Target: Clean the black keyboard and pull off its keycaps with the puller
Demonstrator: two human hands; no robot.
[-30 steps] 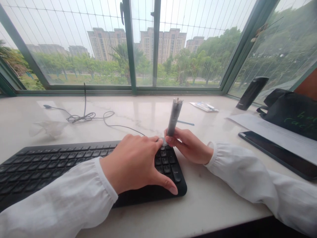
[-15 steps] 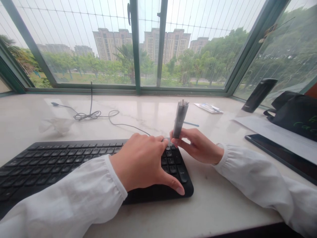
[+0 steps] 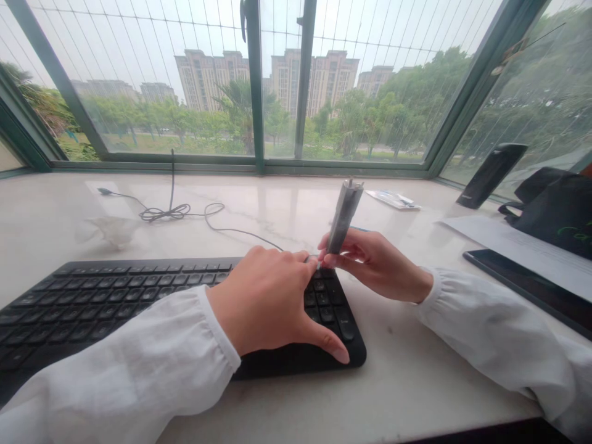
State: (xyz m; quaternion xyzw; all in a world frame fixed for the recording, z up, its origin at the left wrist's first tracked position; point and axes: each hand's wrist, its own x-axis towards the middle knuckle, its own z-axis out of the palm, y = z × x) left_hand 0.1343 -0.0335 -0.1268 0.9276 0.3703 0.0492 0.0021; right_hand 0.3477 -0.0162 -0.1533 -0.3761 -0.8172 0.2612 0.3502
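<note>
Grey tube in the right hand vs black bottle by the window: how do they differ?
The grey tube is silvery grey; the black bottle is dark all over. The grey tube is pinched in the fingers of the right hand, above the keyboard's edge; the black bottle sits untouched far off on the white stone sill. The grey tube has a small pin-like tip; the black bottle has a plain top. Both are long, narrow cylinders.

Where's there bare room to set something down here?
Bare marble lies right of the keyboard, below the right sleeve. More lies behind the keyboard, between the black cable and the grey tube. It is crowded where the right hand and left hand meet over the keys.
</note>
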